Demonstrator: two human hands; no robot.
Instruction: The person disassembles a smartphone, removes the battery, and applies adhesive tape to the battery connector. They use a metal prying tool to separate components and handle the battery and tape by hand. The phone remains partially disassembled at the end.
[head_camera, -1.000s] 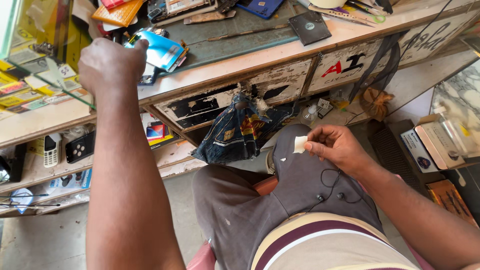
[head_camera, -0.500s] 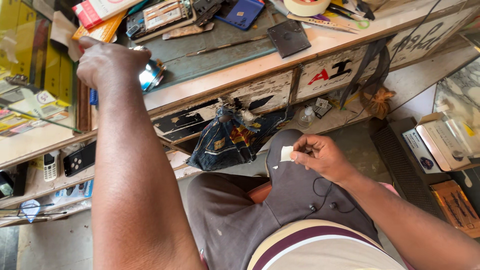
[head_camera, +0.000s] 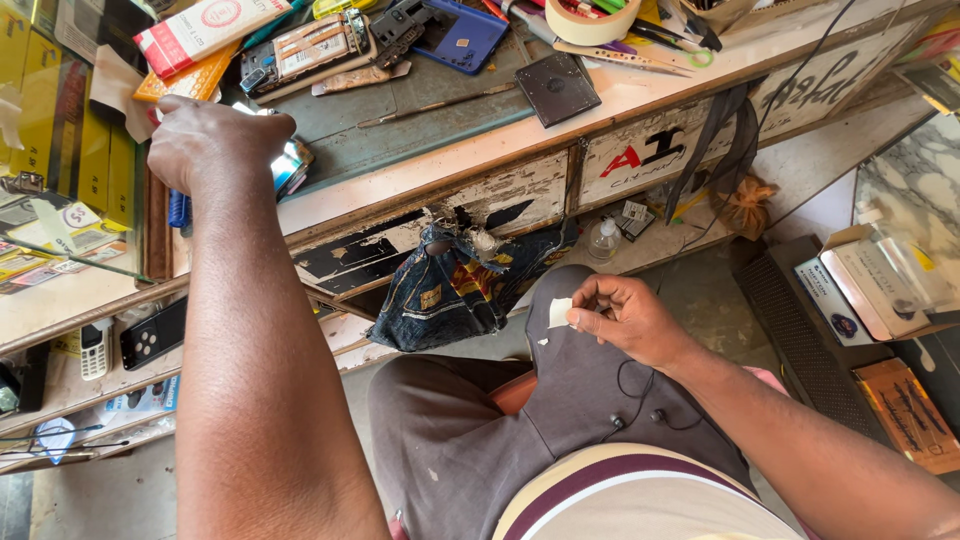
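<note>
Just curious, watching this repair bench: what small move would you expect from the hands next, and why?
Probably the right hand lifts its small white scrap toward the workbench, since the left hand is up there gripping a shiny object while the scrap sits pinched over the lap.

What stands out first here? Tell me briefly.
The left hand reaches up onto the cluttered bench, closed over a shiny phone. The right hand pinches a small white scrap over the lap. Between them, a torn denim cloth hangs from the bench edge.
</note>
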